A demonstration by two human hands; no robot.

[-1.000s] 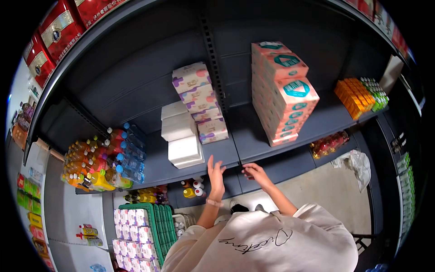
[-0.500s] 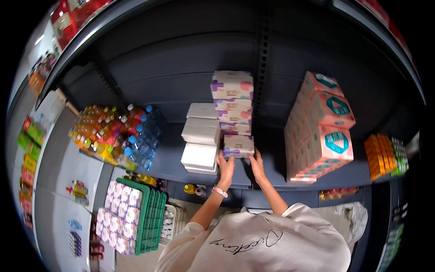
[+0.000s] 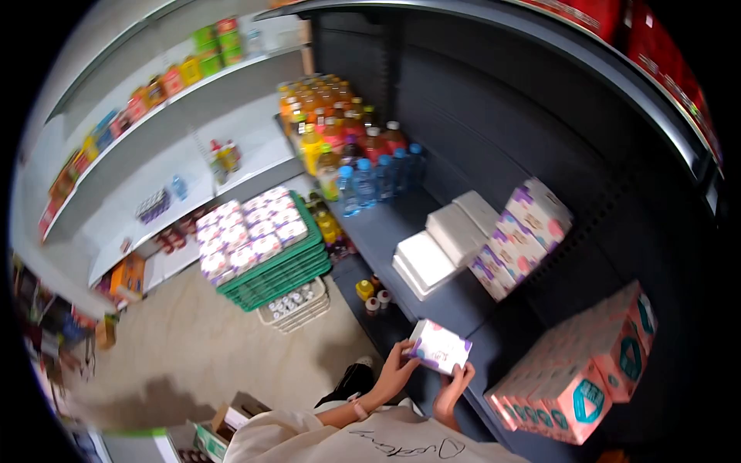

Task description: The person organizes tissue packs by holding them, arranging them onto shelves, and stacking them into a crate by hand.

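Between my two hands is a white tissue pack (image 3: 440, 347) with purple and pink patches, held over the shelf's front edge. My left hand (image 3: 396, 372) grips its left side and my right hand (image 3: 454, 388) its lower right corner. Behind it on the dark shelf (image 3: 478, 312) stands a column of matching tissue packs (image 3: 519, 245). Plain white packs (image 3: 455, 233) are piled directly left of that column.
Pink packs with teal labels (image 3: 575, 378) fill the shelf's right side. Water bottles (image 3: 364, 185) and coloured drinks (image 3: 328, 116) stand at its far left. On the floor, a green crate (image 3: 282, 272) carries more tissue packs, beside a white basket (image 3: 297, 312) of bottles.
A tissue pack in front of the column has been lifted off the shelf and drawn toward me. My view has turned left, bringing more of the floor and the white shelves into sight.
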